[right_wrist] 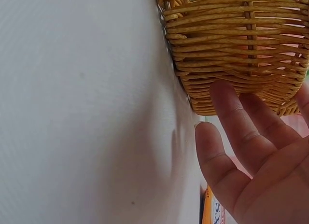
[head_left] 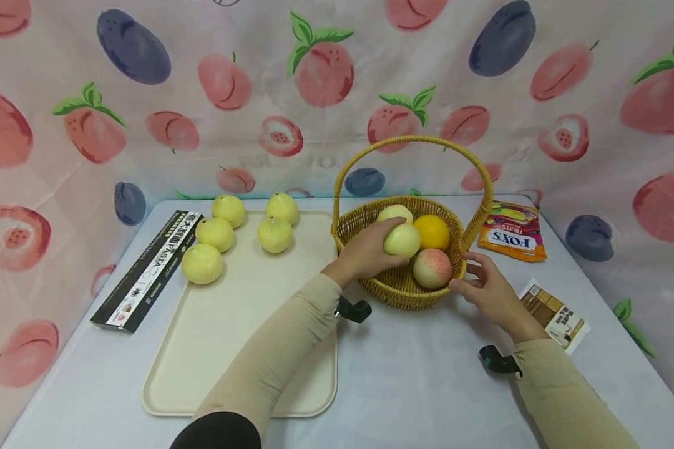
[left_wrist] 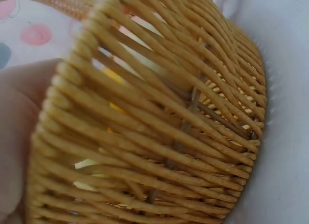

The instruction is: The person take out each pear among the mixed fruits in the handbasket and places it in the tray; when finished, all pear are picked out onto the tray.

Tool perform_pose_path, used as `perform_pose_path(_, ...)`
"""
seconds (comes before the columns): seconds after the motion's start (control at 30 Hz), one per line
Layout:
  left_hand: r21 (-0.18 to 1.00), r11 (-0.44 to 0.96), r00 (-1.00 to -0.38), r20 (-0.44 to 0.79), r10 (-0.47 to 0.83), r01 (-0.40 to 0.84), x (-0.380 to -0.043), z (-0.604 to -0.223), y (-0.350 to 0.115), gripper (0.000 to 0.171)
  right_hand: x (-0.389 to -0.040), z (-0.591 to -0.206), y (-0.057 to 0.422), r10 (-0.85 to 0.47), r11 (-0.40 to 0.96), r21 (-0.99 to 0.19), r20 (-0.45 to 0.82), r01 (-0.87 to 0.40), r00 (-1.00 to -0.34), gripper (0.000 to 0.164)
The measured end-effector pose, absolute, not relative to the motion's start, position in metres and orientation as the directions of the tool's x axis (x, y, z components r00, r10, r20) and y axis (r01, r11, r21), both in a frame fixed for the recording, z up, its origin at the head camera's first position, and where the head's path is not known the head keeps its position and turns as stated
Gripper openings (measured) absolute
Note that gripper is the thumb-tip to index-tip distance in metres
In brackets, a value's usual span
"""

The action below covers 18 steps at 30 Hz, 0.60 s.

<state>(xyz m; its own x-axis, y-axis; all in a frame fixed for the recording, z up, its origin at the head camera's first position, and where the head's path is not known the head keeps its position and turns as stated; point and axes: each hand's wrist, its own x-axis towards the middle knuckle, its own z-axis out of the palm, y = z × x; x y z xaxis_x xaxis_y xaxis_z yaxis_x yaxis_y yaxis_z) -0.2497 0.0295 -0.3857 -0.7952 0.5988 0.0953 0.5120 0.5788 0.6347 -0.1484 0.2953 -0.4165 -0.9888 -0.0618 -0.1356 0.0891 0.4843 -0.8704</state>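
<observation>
Over the wicker basket [head_left: 407, 299], my left hand [head_left: 367, 249] grips a pale yellow-green round fruit [head_left: 402, 241], with the thumb and fingers around its left side. Inside the basket lie another pale fruit [head_left: 395, 213], an orange [head_left: 432, 232] and a peach [head_left: 432, 268] with a pink-speckled top. My right hand [head_left: 491, 293] is at the basket's right side, fingers extended against the outer weave [right_wrist: 251, 45]. In the left wrist view the woven wall [left_wrist: 159, 113] covers most of the fruit, and only part of the left hand [left_wrist: 19, 127] shows.
A cream tray [head_left: 247, 362] lies at left, with several yellow-green fruits [head_left: 202, 264] at its far part and edge. Beside it is a black pasta box [head_left: 146, 274]. Right of the basket lie a red-orange candy bag [head_left: 511, 234] and a brown-white packet [head_left: 556, 315]. The basket's tall handle [head_left: 415, 138] arches above.
</observation>
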Motion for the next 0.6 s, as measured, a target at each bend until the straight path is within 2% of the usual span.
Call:
perform_pose_path(0.37,0.706,0.465,-0.775,0.189,0.603,0.535,-0.242,-0.371,-0.002,0.08,-0.149,-0.416,0.296,-0.054,0.496,-0.863,-0.145,0.099,-0.988,0.08)
perform_pose_path(0.6,0.728,0.472,-0.805,0.184,0.564,0.497,-0.23,-0.355,-0.035,0.08,-0.147,-0.412,0.294,-0.059,0.495,-0.863,-0.148,0.1,-0.987,0.082)
